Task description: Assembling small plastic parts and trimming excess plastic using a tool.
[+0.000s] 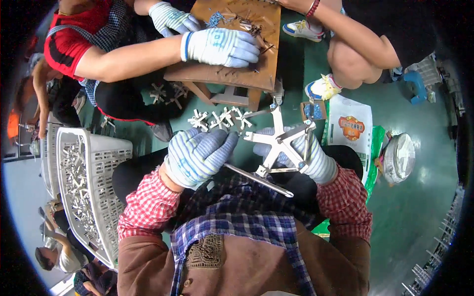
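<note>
My gloved right hand (316, 158) is closed round a white five-armed star-shaped frame (278, 139), with its fingers partly behind it. Small metal fittings sit at the tips of its arms, and a grey bar (295, 131) lies along one arm. My gloved left hand (199, 154), just left of the star, is closed round a slim metal rod (261, 181), whose far end slants down to the right. The rod's other end is hidden in the glove. Beyond my left hand, several white star-shaped pieces (224, 117) lie in a loose group.
A wooden stool (222, 78) ahead bears small metal parts; a co-worker's gloved hand (224, 48) rests on it. At left stands a white slatted basket (106, 163) full of metal pieces. A blue-filled box (314, 110), a printed sack (349, 123) and a round wrapped bundle (399, 158) are at right.
</note>
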A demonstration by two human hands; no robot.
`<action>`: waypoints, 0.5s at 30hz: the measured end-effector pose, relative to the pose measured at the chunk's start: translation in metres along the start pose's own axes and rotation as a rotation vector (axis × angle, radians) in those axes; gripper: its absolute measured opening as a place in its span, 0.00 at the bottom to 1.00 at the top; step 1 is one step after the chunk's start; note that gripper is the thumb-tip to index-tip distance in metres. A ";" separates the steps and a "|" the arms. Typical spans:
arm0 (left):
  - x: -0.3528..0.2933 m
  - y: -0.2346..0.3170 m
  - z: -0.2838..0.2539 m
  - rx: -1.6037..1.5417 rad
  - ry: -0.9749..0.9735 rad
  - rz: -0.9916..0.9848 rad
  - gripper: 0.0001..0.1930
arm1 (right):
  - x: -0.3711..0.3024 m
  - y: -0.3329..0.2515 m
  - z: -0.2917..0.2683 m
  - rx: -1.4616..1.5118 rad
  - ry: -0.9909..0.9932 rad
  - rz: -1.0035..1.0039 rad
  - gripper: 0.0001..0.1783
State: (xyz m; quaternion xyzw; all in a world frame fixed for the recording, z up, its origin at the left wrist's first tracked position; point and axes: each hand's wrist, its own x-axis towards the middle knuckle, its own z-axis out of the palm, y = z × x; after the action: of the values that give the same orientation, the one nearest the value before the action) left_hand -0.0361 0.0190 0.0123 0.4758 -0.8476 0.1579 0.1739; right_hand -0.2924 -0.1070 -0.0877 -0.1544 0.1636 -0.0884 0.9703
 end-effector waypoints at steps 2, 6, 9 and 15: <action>0.002 -0.001 0.001 -0.008 -0.041 0.008 0.22 | 0.002 -0.002 -0.002 -0.176 -0.001 -0.032 0.28; 0.006 -0.003 -0.001 0.010 -0.070 0.080 0.23 | 0.000 -0.009 0.014 -0.072 -0.030 0.002 0.26; 0.013 -0.004 -0.005 0.040 -0.099 0.132 0.22 | 0.008 -0.001 0.029 0.225 -0.322 -0.090 0.26; 0.010 -0.004 0.002 0.013 -0.108 0.170 0.19 | 0.004 -0.002 0.022 -1.010 0.202 -0.070 0.25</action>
State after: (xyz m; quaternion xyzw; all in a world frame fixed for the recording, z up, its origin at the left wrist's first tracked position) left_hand -0.0379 0.0091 0.0151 0.4113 -0.8919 0.1517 0.1110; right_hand -0.2808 -0.1036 -0.0683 -0.5998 0.2736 -0.0454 0.7505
